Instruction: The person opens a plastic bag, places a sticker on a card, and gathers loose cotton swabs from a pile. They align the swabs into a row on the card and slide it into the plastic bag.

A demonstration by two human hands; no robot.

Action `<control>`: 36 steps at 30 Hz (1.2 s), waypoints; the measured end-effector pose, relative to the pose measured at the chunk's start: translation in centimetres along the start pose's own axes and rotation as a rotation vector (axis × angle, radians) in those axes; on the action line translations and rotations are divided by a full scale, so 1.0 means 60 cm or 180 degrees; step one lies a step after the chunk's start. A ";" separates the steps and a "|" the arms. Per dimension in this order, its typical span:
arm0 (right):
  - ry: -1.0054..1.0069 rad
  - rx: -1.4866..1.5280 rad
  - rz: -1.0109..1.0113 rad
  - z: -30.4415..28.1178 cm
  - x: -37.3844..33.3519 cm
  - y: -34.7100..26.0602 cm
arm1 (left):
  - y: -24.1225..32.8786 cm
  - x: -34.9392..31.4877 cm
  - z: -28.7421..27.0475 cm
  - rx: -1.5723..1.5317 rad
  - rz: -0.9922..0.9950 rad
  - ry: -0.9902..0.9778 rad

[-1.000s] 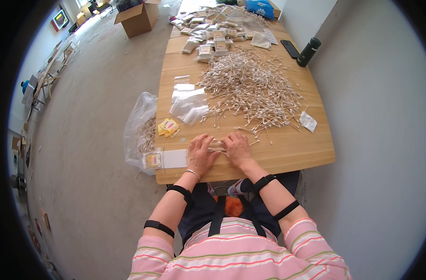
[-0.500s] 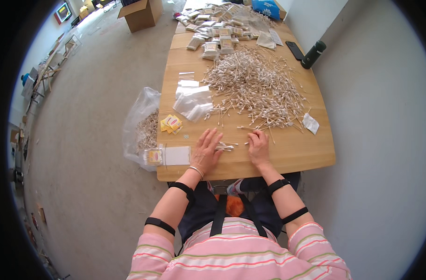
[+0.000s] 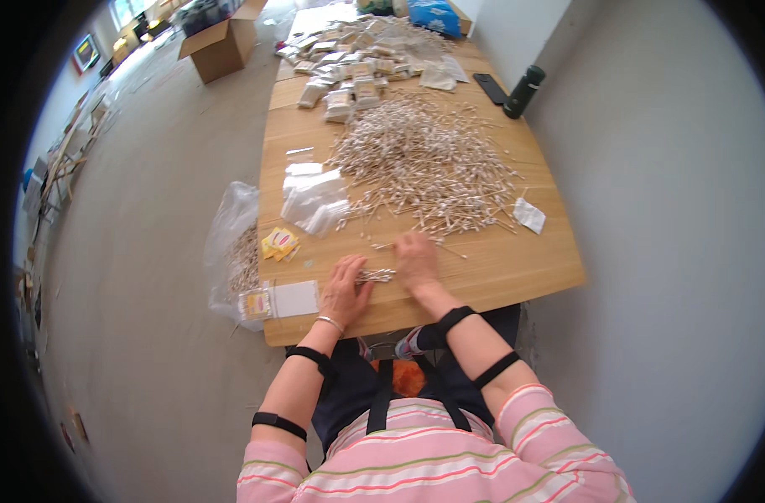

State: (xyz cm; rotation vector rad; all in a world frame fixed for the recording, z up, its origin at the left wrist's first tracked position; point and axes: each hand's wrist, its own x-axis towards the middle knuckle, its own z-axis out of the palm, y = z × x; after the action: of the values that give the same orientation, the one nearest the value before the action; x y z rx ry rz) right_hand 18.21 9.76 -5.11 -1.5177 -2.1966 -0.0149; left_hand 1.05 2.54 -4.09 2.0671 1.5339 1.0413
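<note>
A small bundle of white-tipped cotton swabs (image 3: pixel 375 275) lies crosswise at lower centre between the left hand (image 3: pixel 343 290) and right hand (image 3: pixel 417 261), both flat, seemingly gripping nothing; left nearer.

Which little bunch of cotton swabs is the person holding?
Find the long wooden table with the big heap of cotton swabs. Near its front edge, the left hand and right hand bracket a small bundle of swabs, neatly aligned rather than scattered.

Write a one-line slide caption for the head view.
Left hand and right hand gather a small bunch of cotton swabs beside the big swab pile.
</note>
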 end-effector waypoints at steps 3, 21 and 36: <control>-0.0527 0.0509 -0.0014 0.005 -0.001 -0.060 | 0.011 -0.003 -0.011 0.0228 -0.0236 0.0158; 0.0113 0.0620 -0.0443 -0.027 0.012 0.010 | -0.001 0.003 -0.004 0.0273 0.0096 0.0149; -0.0141 -0.0349 0.0083 -0.011 0.034 0.059 | -0.003 0.001 -0.001 0.0192 0.0269 0.0216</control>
State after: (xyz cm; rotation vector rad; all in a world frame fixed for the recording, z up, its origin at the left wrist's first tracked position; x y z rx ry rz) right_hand 21.00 12.73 -4.64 -1.6201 -2.2433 -0.0956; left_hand 0.90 2.66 -4.16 2.1756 1.5400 1.1193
